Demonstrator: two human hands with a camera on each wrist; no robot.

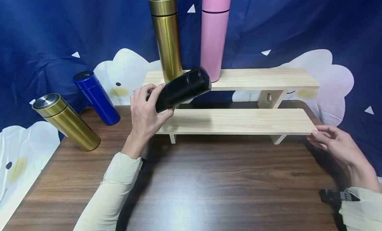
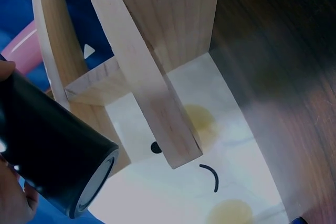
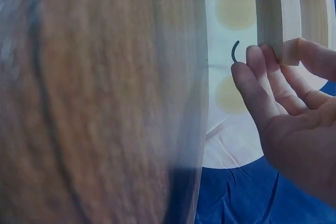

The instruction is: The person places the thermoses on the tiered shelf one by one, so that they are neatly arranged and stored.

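Note:
My left hand (image 1: pixel 145 110) grips a black thermos bottle (image 1: pixel 182 89), holding it tilted in the air over the left part of a two-tier wooden shelf (image 1: pixel 244 121). In the left wrist view the bottle (image 2: pixel 50 140) shows a round, paler end face; its other end is out of frame. At the lower board's right front corner, my right hand (image 1: pixel 343 146) pinches the wood, the thumb on top and fingers below. The right wrist view shows these fingers (image 3: pixel 254 90) against the board end (image 3: pixel 290 30). On the upper board stand a gold thermos (image 1: pixel 167 38) and a pink thermos (image 1: pixel 214 38).
Left of the shelf, a blue thermos (image 1: pixel 98 100) and another gold thermos (image 1: pixel 70 125) stand on the brown wooden table (image 1: pixel 223 181). A dark blue curtain (image 1: pixel 119 22) with white cloud shapes hangs behind and comes down along the table's sides.

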